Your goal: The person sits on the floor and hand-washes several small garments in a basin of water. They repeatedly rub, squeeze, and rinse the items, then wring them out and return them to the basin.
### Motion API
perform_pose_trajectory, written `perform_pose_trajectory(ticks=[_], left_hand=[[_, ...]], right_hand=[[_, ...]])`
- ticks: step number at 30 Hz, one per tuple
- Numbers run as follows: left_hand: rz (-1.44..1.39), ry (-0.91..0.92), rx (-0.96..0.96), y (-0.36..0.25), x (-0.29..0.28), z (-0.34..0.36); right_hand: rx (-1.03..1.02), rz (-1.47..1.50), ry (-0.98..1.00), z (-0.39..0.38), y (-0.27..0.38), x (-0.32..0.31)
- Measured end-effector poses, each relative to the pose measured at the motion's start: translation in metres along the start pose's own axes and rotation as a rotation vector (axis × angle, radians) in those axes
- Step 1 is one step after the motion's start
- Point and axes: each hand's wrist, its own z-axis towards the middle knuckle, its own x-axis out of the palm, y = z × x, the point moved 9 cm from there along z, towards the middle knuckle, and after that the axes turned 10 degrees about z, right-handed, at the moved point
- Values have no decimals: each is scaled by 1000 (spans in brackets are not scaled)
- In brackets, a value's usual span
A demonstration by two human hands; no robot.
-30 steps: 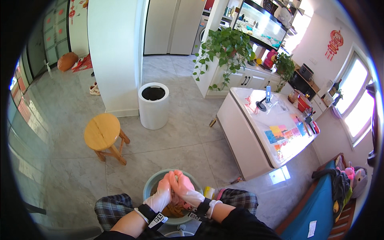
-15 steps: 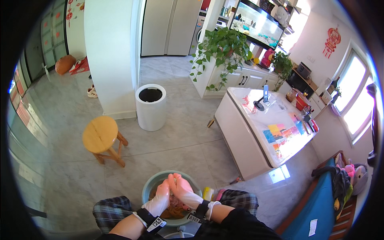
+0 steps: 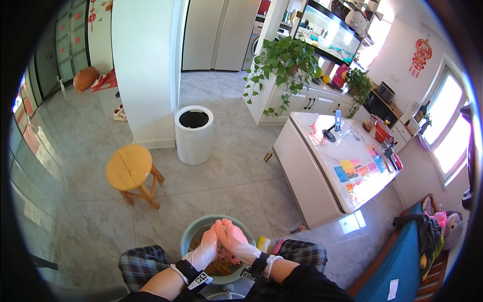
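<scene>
My left hand (image 3: 208, 243) and my right hand (image 3: 235, 239), both in thin translucent gloves with pinkish fingers, press together over a grey-green basin (image 3: 186, 235) on the floor between my knees. The fingers of both are closed against each other; whatever lies between the palms is hidden. Below my wrists, wet-looking pink and brown cloth (image 3: 220, 267) lies in the basin. A yellow and white pack (image 3: 263, 244) stands just outside the basin's right rim, apart from my right hand.
A round wooden stool (image 3: 129, 168) stands ahead on the left, and a white bin (image 3: 194, 146) is farther off. To the right is a white table (image 3: 322, 166) with a phone stand (image 3: 330, 134). A blue-covered bench (image 3: 395, 256) sits at the far right.
My hands have drawn closer together, with the right fingers now folded in against the left. The whole view has shifted slightly. The basin and cloth stay in place.
</scene>
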Motion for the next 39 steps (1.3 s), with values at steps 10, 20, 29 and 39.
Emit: perform_pose_trajectory(ticks=[10, 20, 29, 39], left_hand=[[172, -47, -83, -2, -5, -11], [150, 9, 77, -46, -2, -14], [164, 95, 274, -71, -11, -6], [143, 98, 379, -86, 2, -20]], right_hand=[[206, 73, 119, 12, -74, 13], [428, 512, 210, 15, -141, 16], [566, 1087, 565, -11, -107, 8], [503, 1083, 170, -6, -77, -42]])
